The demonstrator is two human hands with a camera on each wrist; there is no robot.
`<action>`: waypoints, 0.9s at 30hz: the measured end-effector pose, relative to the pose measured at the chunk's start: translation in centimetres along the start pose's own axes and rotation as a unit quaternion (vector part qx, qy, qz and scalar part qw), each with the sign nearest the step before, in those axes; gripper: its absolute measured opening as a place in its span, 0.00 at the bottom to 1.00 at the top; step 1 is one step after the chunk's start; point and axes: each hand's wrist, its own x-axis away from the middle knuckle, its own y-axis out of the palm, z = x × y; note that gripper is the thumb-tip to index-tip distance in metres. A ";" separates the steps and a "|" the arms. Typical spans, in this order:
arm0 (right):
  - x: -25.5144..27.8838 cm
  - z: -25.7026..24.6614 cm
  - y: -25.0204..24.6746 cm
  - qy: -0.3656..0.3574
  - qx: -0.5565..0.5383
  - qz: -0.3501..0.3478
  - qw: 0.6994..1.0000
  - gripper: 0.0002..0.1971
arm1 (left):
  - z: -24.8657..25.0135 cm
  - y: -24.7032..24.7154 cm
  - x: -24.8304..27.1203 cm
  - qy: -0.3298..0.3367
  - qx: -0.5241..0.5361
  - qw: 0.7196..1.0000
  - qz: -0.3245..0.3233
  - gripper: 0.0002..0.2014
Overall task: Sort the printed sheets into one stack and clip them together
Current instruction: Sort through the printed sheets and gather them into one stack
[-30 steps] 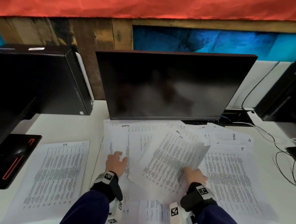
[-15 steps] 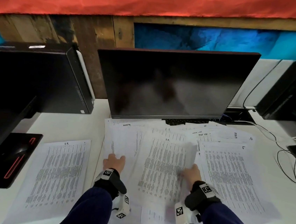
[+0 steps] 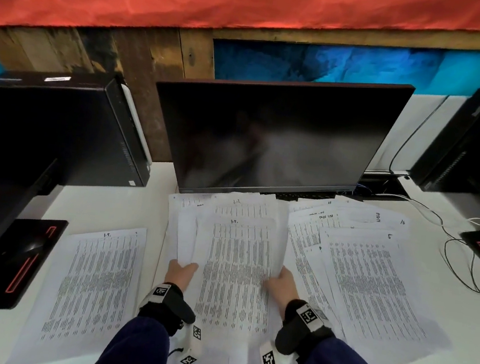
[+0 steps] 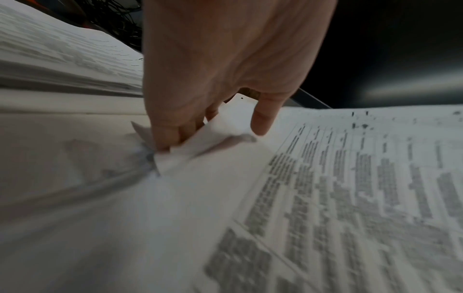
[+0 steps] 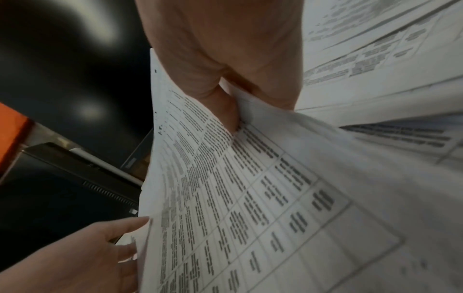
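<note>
Printed sheets of small tabled text cover the white desk in front of the monitor. Between my hands I hold a few printed sheets (image 3: 235,270), squared up over the middle pile. My left hand (image 3: 182,267) grips their left edge; in the left wrist view its fingers (image 4: 175,142) pinch a paper edge (image 4: 200,146) with the thumb (image 4: 261,123) on top. My right hand (image 3: 281,281) grips the right edge, the thumb (image 5: 226,111) pressed on the printed sheet (image 5: 238,188). One sheet (image 3: 94,285) lies apart at the left. Several overlapping sheets (image 3: 364,284) fan out at the right. No clip shows.
A dark monitor (image 3: 279,138) stands just behind the papers. A black computer tower (image 3: 61,127) and a black mouse pad (image 3: 11,261) are at the left. Another tower (image 3: 474,141) and loose cables (image 3: 461,264) are at the right. The desk's front edge runs under my forearms.
My right hand swung the lifted, tilted sheet straight over the middle pile. My left hand left its flat rest on the papers and took hold of the sheets' left edge.
</note>
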 end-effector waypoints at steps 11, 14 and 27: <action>-1.7 1.9 -14.4 0.024 -0.005 0.098 0.995 0.10 | 1.5 3.9 3.9 0.163 -0.122 0.966 0.156 0.20; -3.7 2.9 -19.2 0.068 0.037 0.137 0.988 0.12 | 2.3 8.3 5.6 0.207 -0.123 0.968 0.075 0.18; -3.9 4.2 -26.5 0.228 0.252 0.209 0.917 0.46 | 2.5 20.6 4.9 -0.036 -0.054 0.988 -0.140 0.37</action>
